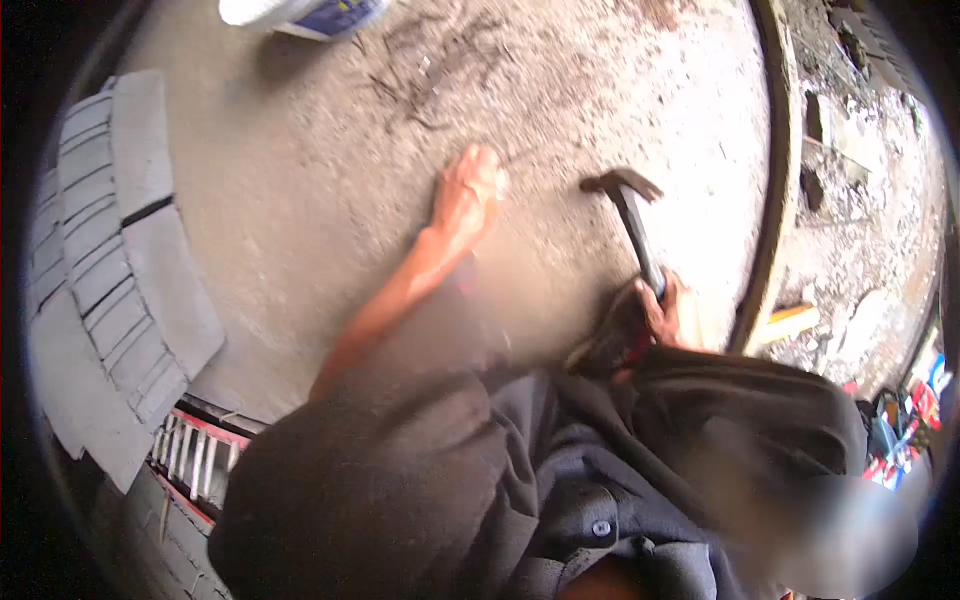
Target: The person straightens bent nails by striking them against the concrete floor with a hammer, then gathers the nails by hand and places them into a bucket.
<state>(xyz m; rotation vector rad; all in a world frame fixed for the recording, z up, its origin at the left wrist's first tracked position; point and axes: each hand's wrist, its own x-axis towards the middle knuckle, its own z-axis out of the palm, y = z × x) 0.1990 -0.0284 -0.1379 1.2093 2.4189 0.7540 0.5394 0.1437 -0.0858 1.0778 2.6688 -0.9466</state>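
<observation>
My left hand (470, 192) reaches forward over the dusty concrete floor (330, 190), its fingers curled together at the ground; whatever they may hold is too small to make out. To the right, my right hand (672, 305) is wrapped round the handle of a claw hammer (632, 215), beside my right knee. The hammer's head points away from me, above the floor. Dark twig-like debris (425, 85) lies beyond my left hand.
A white bucket (325, 15) stands at the top. Stacked grey tiles (165, 260) line the left side, with a red-edged rack (200, 460) below. A raised edge (780, 190) runs along the right, with rubble and colourful items beyond.
</observation>
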